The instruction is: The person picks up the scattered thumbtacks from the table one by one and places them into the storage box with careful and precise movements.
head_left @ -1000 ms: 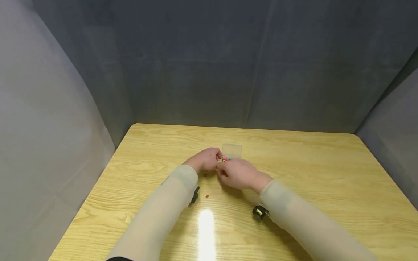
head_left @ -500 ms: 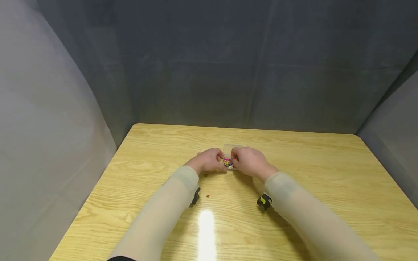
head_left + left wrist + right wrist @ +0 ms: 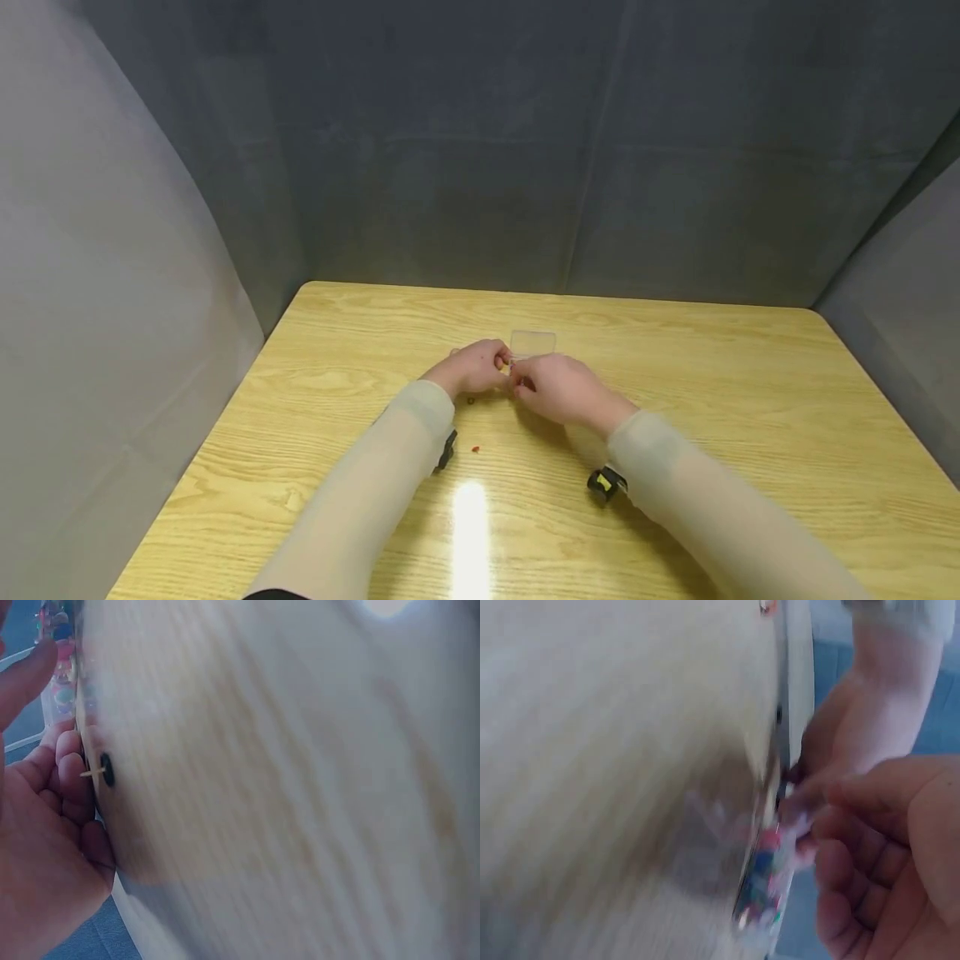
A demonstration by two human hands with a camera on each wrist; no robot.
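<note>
A small clear box (image 3: 532,344) of coloured beads stands at the table's middle, its lid tilted up at the back. My left hand (image 3: 501,363) grips its left side with curled fingers; the left wrist view shows the thumb and fingers (image 3: 67,769) beside the beads (image 3: 60,660). From the right, my right hand (image 3: 521,383) covers most of the box, its curled fingertips (image 3: 821,796) pinching at the rim of the bead box (image 3: 763,881). That view is blurred, so I cannot tell whether a bead lies between them.
A dark bead (image 3: 470,401) lies just near my left wrist, also seen as the black bead (image 3: 107,769) close to my knuckles. A red bead (image 3: 475,449) lies nearer me. The wooden table (image 3: 712,392) has grey cloth walls on three sides.
My right hand swung right of the box half a second ago and has come back left over it. The left hand has stayed at the box.
</note>
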